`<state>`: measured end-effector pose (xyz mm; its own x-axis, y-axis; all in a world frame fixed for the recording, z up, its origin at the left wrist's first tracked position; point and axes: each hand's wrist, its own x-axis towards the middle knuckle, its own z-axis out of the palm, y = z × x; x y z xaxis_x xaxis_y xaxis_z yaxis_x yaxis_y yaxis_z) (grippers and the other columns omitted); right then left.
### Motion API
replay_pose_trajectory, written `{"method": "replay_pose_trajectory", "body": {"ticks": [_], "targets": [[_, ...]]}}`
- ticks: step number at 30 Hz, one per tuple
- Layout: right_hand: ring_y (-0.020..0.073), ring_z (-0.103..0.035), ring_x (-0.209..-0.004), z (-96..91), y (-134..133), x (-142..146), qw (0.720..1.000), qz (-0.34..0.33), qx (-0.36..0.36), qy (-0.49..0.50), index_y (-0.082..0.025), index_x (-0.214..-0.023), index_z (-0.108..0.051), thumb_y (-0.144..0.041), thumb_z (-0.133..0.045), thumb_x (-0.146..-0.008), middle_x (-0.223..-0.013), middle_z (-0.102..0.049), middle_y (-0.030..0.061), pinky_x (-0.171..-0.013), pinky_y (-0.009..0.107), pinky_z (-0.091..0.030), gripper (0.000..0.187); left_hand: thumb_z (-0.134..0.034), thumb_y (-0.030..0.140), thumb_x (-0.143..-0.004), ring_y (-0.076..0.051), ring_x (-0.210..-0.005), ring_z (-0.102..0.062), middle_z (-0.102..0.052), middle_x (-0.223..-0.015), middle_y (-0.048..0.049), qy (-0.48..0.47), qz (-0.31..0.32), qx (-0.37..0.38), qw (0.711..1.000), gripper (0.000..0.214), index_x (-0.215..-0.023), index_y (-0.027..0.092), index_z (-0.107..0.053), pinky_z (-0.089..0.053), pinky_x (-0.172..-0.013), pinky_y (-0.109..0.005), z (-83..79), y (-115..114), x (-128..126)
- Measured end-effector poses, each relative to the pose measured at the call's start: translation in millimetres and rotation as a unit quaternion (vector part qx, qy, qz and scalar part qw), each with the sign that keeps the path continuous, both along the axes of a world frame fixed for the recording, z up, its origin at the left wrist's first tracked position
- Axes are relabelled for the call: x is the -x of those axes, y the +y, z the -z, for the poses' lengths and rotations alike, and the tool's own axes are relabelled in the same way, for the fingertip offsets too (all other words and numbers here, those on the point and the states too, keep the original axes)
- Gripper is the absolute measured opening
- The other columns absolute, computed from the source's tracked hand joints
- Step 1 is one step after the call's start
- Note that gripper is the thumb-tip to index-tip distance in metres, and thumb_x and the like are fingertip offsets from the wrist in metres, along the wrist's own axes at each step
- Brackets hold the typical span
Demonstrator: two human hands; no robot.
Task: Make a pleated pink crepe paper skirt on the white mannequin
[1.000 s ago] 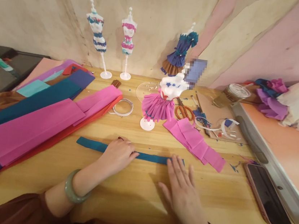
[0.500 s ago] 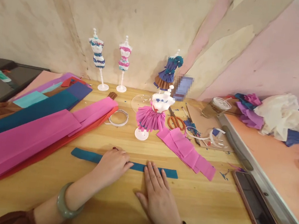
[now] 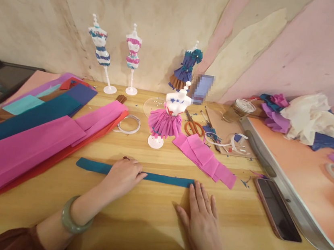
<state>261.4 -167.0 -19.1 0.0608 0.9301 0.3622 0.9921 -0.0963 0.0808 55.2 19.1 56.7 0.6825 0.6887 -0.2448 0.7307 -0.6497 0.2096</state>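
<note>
While the left hand lies across the blue strip, its grip is curled, with the thumb over the strip; one cannot tell if it pinches. The right hand lies flat, its grip open wide, the thumb well apart from the fingers and the fingertips at the strip's right end. The strip lies on the desk and sticks out on both sides of the left grip. Past the gap between the two grips, a dummy in a pink skirt stands up. Pink strips lie just past the right grip, with scissors farther back. A phone is to the right of that grip. A white ring is past the left grip, and a big pink sheet is to its left.
</note>
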Motion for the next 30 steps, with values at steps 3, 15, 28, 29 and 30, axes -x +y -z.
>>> {"method": "replay_pose_trajectory", "body": {"ticks": [3, 15, 28, 29, 30], "targets": [[0.0392, -0.042, -0.138, -9.8, 13, 14, 0.999, -0.038, 0.005, 0.0, 0.001, -0.142, -0.042, -0.045, -0.04, -0.099, -0.147, -0.047, 0.0279, -0.11, 0.056, -0.033, 0.063, -0.052, 0.033, -0.094, -0.023, -0.078, -0.067, -0.071, -0.079, -0.0078, 0.011, 0.002, -0.001, 1.0, 0.032, -0.073, 0.017, -0.069, -0.047, -0.071, -0.031, -2.4, 0, -1], [0.0336, -0.042, -0.139, 1.7, 55, 42, 0.977, -0.206, 0.047, 0.04, -0.003, -0.154, -0.024, -0.045, -0.038, -0.101, -0.151, -0.044, 0.021, -0.106, 0.051, -0.04, 0.069, -0.058, 0.036, -0.092, -0.026, -0.089, -0.068, -0.074, -0.089, -0.0095, -0.049, 0.048, 0.029, 0.997, 0.026, -0.085, 0.015, -0.072, -0.047, -0.077, -0.033, 9.2, 4, 16], [0.0339, -0.039, -0.141, -4.0, 53, 27, 0.969, -0.241, 0.051, 0.025, -0.009, -0.158, -0.007, -0.047, -0.037, -0.1, -0.152, -0.043, 0.0181, -0.105, 0.051, -0.041, 0.075, -0.046, 0.03, -0.097, -0.02, -0.09, -0.063, -0.072, -0.092, -0.0036, -0.105, -0.075, 0.086, 0.988, 0.029, -0.087, 0.019, -0.07, -0.042, -0.084, -0.032, -2.7, 6, 123], [0.0341, -0.039, -0.14, -3.6, 53, 27, 0.969, -0.241, 0.051, 0.026, -0.009, -0.158, -0.007, -0.047, -0.037, -0.1, -0.153, -0.043, 0.0183, -0.105, 0.051, -0.042, 0.075, -0.046, 0.03, -0.097, -0.02, -0.091, -0.063, -0.072, -0.093, -0.0038, -0.113, -0.081, 0.083, 0.987, 0.028, -0.087, 0.019, -0.07, -0.042, -0.086, -0.032, -0.4, 7, 126], [0.0342, -0.04, -0.14, -3.4, 52, 27, 0.969, -0.241, 0.051, 0.026, -0.009, -0.158, -0.007, -0.047, -0.037, -0.1, -0.153, -0.043, 0.0184, -0.105, 0.051, -0.042, 0.075, -0.047, 0.029, -0.096, -0.021, -0.092, -0.063, -0.073, -0.093, -0.0041, -0.118, -0.088, 0.081, 0.986, 0.027, -0.087, 0.018, -0.07, -0.042, -0.087, -0.033, 1.4, 8, 127]]}}
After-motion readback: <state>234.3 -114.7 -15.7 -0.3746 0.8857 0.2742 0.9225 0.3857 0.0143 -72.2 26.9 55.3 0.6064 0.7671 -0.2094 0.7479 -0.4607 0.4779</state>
